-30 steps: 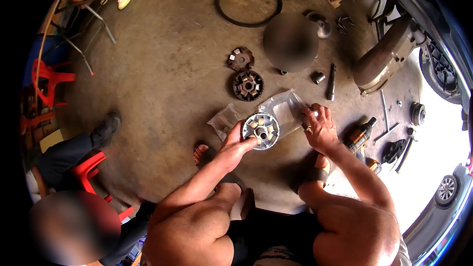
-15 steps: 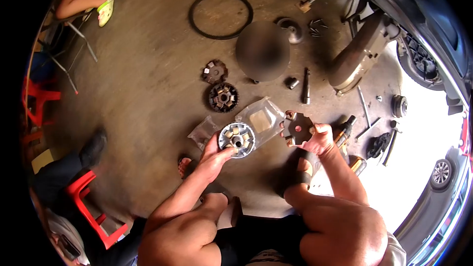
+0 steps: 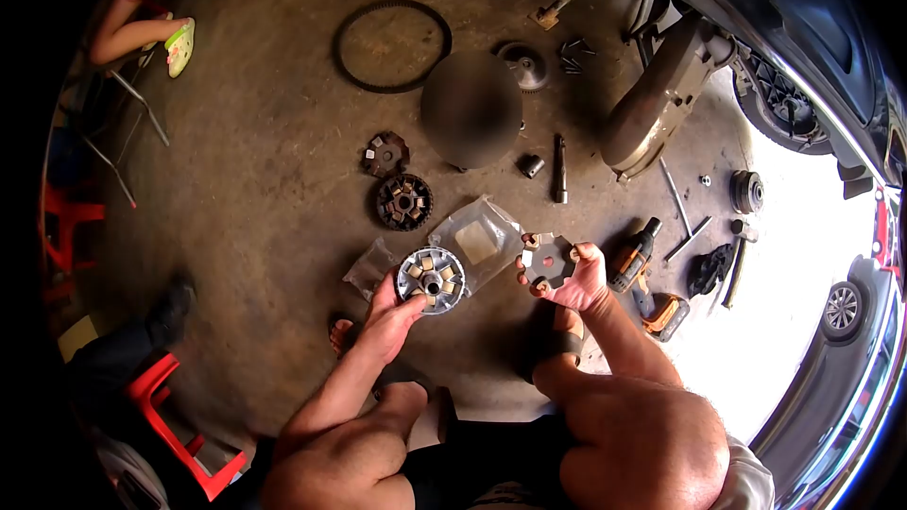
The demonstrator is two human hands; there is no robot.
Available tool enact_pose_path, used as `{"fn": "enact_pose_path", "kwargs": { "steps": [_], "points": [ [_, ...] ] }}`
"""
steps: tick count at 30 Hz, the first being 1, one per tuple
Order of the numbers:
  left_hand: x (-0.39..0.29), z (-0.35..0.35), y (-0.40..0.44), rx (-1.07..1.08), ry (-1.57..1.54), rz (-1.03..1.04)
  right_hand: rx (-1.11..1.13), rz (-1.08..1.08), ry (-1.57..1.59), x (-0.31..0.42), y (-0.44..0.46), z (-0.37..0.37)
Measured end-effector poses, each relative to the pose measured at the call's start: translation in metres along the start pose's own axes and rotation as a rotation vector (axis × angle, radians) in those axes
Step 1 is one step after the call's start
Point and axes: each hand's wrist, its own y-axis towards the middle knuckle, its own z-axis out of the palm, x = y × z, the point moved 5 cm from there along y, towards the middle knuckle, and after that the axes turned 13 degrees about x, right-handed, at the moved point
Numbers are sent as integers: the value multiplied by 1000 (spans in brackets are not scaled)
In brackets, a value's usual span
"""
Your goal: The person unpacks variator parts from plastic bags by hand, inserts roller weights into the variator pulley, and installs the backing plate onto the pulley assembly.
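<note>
My left hand point(image 3: 387, 323) grips a silvery round housing point(image 3: 431, 280) by its lower left edge; pale rollers sit round its central hub. To its right, my right hand point(image 3: 588, 281) holds a dark notched plate point(image 3: 551, 263) with a hole in the middle, apart from the housing. Clear plastic bags point(image 3: 477, 238) lie on the floor behind both hands. Beyond the housing are a dark round part with rollers point(image 3: 404, 202) and, touching or close to it, a second notched plate point(image 3: 385, 154).
A black belt point(image 3: 342, 45), a socket point(image 3: 531, 165), a metal bar point(image 3: 561, 170) and an orange-black power tool point(image 3: 635, 255) lie around. A large metal casing point(image 3: 661, 99) stands right. At left are a red stool point(image 3: 156, 387) and other people's legs point(image 3: 132, 33).
The view has shifted, so the floor items sit further left. The notched plate, not visible in my right hand at first, now faces up there. My left hand still holds the housing.
</note>
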Motion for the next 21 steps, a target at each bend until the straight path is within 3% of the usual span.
{"fn": "enact_pose_path", "kwargs": {
  "steps": [21],
  "points": [
    [-7, 6, 0, -4, -29, -15, -21, 14, -36, 2, 4, 0]
  ]
}}
